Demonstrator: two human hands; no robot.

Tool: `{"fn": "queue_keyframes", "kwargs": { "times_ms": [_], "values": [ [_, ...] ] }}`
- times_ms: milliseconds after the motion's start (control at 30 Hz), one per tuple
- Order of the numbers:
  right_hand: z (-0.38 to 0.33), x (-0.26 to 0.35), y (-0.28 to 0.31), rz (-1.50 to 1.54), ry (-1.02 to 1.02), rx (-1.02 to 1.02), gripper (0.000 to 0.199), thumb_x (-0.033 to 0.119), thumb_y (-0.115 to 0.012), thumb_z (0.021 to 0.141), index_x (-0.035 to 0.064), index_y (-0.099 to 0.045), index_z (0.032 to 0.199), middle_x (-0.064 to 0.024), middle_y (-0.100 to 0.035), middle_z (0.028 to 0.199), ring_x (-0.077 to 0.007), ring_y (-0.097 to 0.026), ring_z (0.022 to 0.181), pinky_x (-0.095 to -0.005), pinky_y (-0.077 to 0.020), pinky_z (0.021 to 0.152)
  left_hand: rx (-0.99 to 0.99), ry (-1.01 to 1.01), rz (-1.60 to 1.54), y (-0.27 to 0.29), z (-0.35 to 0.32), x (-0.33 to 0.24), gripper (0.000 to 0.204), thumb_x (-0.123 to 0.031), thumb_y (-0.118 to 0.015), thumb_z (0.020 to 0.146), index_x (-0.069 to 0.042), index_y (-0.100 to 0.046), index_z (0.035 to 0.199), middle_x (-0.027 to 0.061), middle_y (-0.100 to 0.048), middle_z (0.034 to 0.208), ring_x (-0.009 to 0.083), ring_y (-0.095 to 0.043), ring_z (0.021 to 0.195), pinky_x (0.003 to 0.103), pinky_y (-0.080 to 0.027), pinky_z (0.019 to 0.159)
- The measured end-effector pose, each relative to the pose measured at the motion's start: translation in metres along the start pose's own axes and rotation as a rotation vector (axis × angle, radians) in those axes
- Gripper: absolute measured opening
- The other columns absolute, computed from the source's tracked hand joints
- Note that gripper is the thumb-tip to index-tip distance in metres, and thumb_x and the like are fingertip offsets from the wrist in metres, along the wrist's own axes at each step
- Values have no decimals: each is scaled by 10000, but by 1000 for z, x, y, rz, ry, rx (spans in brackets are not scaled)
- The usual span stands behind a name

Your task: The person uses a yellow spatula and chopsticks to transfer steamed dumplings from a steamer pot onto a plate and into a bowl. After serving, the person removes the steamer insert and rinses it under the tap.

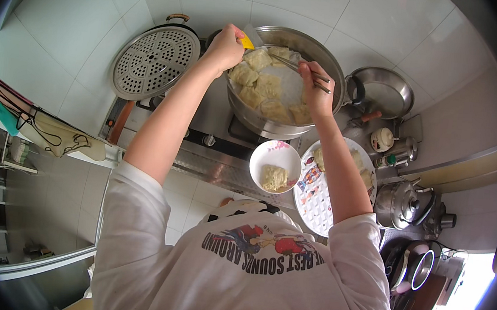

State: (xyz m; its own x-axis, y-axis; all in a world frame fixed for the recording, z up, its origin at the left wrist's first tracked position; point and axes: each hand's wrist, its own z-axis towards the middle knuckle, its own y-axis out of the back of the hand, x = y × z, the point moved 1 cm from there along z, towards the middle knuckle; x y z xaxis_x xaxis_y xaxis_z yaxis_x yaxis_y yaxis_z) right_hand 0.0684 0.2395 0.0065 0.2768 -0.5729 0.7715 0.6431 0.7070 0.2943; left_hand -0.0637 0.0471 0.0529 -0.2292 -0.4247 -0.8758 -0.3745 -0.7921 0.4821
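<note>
My left hand (224, 50) is closed around a yellow-handled scraper (248, 42), its translucent blade over the far left rim of a large steel steamer pot (334, 64). In my right hand (318, 93) is a pair of metal chopsticks (288, 63), their tips reaching left to the pale, folded dough buns (268, 87) at the pot's far side. Several buns lie around the left and near part of the steamer, on a whitish liner (288, 82). Whether the tips grip a bun I cannot tell. Nearer to me, a white bowl (257, 169) holds one bun (275, 178).
A patterned white plate (317, 212) with several buns lies partly under my right forearm. A perforated steamer tray (157, 62) leans at the left. On the right are a steel pan (389, 88), small jars (383, 140) and a kettle (396, 205).
</note>
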Motion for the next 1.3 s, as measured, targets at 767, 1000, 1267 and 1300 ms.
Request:
{"fn": "queue_keyframes", "kwargs": {
  "times_ms": [767,1000,1267,1300],
  "values": [
    [4,20,-7,-116,11,-142,99,91,-631,838,15,-586,796,-149,-595,711,-293,-557,589,-292,-450,549,105,5,365,-64,93,17,258,-12,-526,769,103,-546,999,297,-593,956,355,-628,854,405,-489,659],
    [4,15,-3,-93,54,-202,106,102,-625,850,14,-588,804,-152,-584,693,-290,-522,557,-288,-438,535,-7,-32,321,-86,96,29,263,-11,-523,752,23,-532,1012,216,-602,990,333,-589,952,386,-457,768],
    [2,22,6,-103,52,-221,124,124,-619,864,15,-592,812,-146,-553,650,-263,-478,518,-280,-420,516,92,83,158,-104,127,64,197,-36,-466,811,-33,-447,1007,151,-594,809,193,-536,570,316,-372,451],
    [3,23,8,-119,42,-209,126,126,-615,868,13,-596,817,-134,-564,650,-235,-489,522,-272,-422,524,109,100,162,-105,128,64,193,-37,-457,818,-41,-436,1010,141,-588,786,170,-511,537,300,-339,424]
  ]
}}
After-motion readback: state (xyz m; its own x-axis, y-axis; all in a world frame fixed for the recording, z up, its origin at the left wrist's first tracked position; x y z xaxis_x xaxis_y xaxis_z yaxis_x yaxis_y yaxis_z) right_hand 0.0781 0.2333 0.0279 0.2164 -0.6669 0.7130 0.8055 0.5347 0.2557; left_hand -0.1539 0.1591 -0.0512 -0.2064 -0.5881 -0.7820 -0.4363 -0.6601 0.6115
